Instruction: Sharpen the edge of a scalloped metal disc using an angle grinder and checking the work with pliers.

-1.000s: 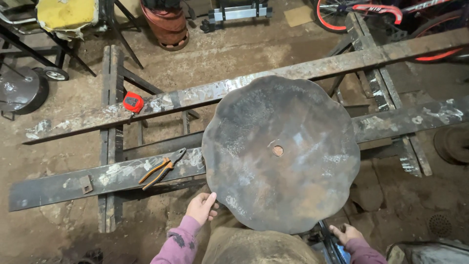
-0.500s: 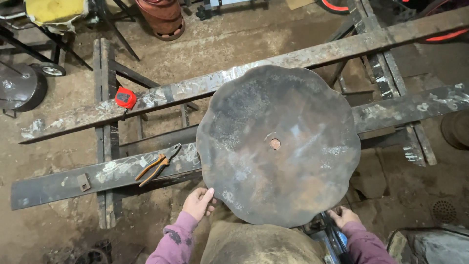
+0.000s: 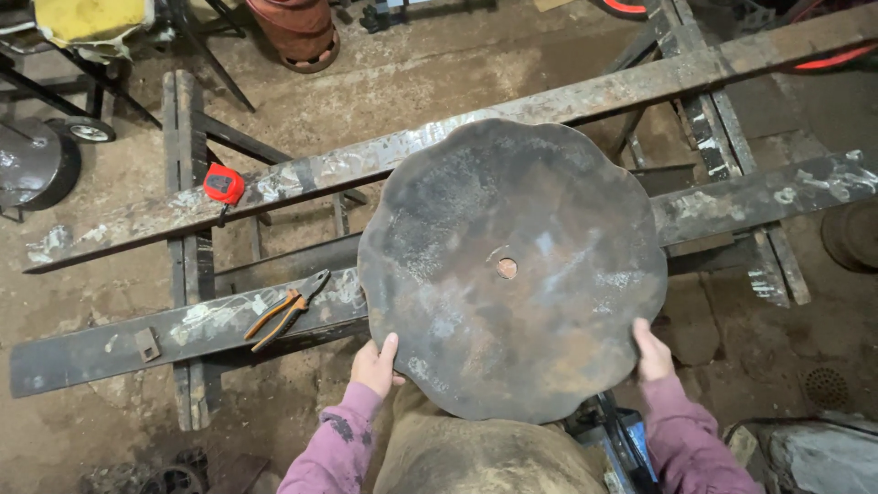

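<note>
A large round metal disc (image 3: 512, 265) with a scalloped edge and a small centre hole lies across two long steel beams (image 3: 366, 165). It is dark and rusty. My left hand (image 3: 375, 366) grips its near left rim, thumb on top. At the near right rim my right hand (image 3: 651, 352) holds the edge. Both sleeves are pink.
Orange-handled pliers (image 3: 285, 311) lie on the near beam (image 3: 119, 343), left of the disc. A red tape measure (image 3: 224, 183) sits on the far beam. Metal trestles (image 3: 183, 247) carry the beams. A red gas cylinder (image 3: 302, 32) and a wheeled cart stand on the dirt floor behind.
The disc has shifted slightly right along the beams. My right hand has come up to its right rim. The view has moved closer.
</note>
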